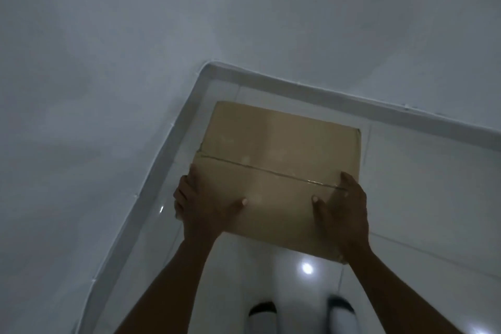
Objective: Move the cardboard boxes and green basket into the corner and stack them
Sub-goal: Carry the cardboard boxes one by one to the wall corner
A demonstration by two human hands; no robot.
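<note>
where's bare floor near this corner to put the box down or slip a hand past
Bare tile lies right of the cardboard box, up to the baseboard. Only thin strips show between box and both walls. Crowded at the box's near edge, where the left hand and right hand grip it.

A closed, taped brown cardboard box [276, 160], top face up, near the room's corner.

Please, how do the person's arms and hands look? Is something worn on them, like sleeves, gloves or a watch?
The left arm and the right arm are bare down to the picture's edge; no sleeve shows. The left hand and the right hand wear no gloves. No watch, bracelet or ring is visible, though the light is dim. The thumbnails look short.
</note>
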